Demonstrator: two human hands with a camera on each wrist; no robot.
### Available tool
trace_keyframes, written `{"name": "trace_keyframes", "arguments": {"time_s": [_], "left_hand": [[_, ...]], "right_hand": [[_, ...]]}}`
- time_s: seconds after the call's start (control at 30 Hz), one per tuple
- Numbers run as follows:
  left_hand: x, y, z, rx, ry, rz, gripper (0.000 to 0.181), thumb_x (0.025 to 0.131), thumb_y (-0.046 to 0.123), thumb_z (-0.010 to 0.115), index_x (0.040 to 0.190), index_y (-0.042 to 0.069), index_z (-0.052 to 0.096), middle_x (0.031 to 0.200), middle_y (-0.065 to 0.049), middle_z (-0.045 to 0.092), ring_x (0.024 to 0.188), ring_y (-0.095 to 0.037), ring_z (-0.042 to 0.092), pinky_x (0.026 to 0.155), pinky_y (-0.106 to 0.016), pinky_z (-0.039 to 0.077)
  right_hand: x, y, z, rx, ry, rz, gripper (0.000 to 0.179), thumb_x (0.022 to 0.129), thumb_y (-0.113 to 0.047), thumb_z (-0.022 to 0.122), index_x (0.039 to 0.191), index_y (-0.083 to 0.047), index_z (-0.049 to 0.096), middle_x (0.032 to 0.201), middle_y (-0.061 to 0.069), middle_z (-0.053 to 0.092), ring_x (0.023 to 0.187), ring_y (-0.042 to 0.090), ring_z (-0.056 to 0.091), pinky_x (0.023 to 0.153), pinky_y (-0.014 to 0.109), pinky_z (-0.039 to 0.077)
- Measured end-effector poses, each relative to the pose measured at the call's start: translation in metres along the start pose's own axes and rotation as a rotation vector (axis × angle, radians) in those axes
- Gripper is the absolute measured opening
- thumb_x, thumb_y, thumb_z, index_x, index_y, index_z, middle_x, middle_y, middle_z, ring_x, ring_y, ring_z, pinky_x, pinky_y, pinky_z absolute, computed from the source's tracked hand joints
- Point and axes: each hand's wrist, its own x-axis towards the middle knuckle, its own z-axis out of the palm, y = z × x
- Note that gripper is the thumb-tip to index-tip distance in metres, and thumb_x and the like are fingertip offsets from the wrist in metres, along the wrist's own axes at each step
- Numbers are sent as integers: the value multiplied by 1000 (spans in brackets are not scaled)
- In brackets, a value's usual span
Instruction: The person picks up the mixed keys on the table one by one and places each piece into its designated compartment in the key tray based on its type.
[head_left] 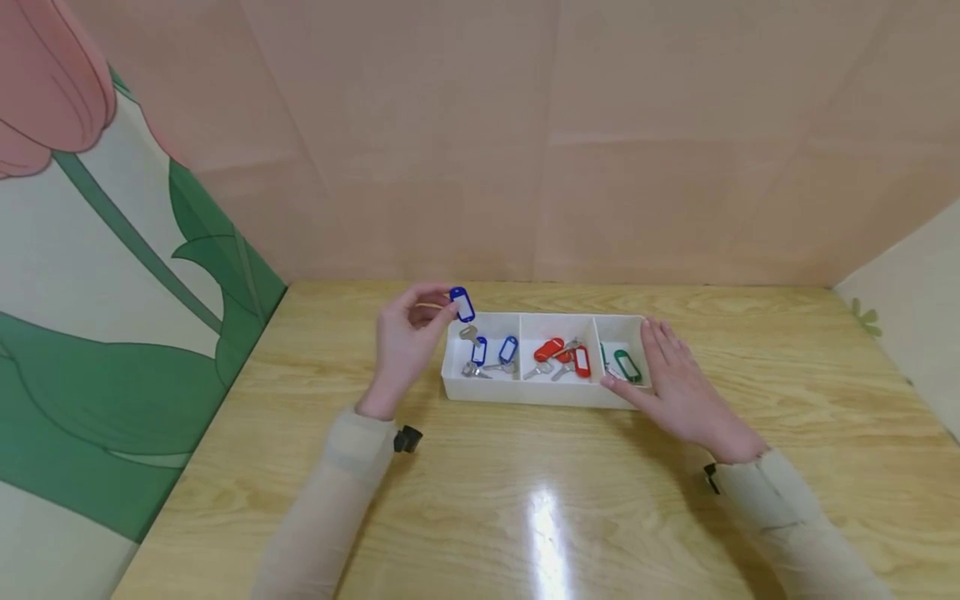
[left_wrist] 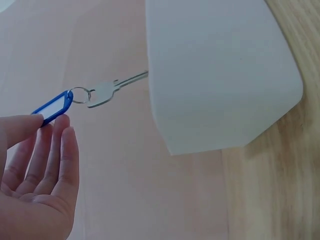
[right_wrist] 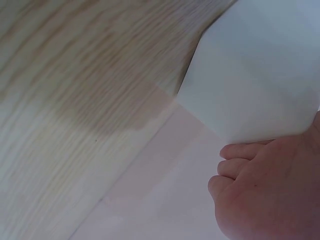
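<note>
My left hand [head_left: 405, 346] pinches a blue key tag [head_left: 462, 305] between thumb and fingers, above the left end of a white divided box [head_left: 540, 394]. From the tag's ring hangs a silver key [left_wrist: 102, 94]; in the left wrist view its tip passes behind the box rim. My right hand [head_left: 678, 396] rests against the box's right end, fingers straight along the end wall and thumb across the front edge. Blue-tagged keys [head_left: 508, 349] lie in the left compartment, red-tagged keys [head_left: 581, 362] in the middle one. A green key tag [head_left: 627, 366] lies in the right one, partly hidden by the thumb.
The box stands on a wood-grain table [head_left: 480, 500], not far from its back edge. Behind it rises a plain pinkish wall [head_left: 420, 150]. A wall with a painted flower [head_left: 127, 233] borders the left side, and a pale wall [head_left: 915, 308] the right.
</note>
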Motion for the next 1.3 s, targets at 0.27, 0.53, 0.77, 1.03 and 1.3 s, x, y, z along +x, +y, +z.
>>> {"name": "trace_keyframes", "arguments": {"time_s": [0.27,0.53,0.77,1.03,1.3], "left_hand": [[0,-23,10,-17,-27,-52,22,91,-3,74,113,-6,70,101,-22,70,86,-36,72,73,-24,59],[-6,-32,18,-40,-52,-51,19,91,-1,76,110,-2,73,96,-16,72,81,-31,73,72,-27,61],[-8,-36,23,-14,-84,-51,18,92,-2,74,110,-1,73,95,-11,72,80,-26,73,74,-30,61],[-7,-46,22,142,-62,-38,21,94,6,74,113,-2,71,105,-16,73,97,-31,70,91,-37,56],[-5,-53,11,248,-25,-56,27,95,13,75,120,4,71,114,-10,72,109,-25,65,103,-37,46]], "right_hand": [[2,0,-1,-2,5,1,105,99,-61,54,160,4,-4,167,22,-7,152,35,-15,120,58,-3],[1,1,0,-2,5,-2,106,99,-61,54,160,4,-4,167,22,-8,152,35,-15,121,56,-4],[-1,2,1,1,5,-2,105,100,-60,54,160,3,-3,167,20,-8,152,35,-15,121,55,-5],[0,2,2,4,10,2,106,99,-61,55,160,4,-3,167,21,-7,152,35,-14,121,56,-3],[-1,2,2,7,18,0,105,99,-60,55,160,3,-2,167,21,-6,152,35,-13,121,56,-3]]}}
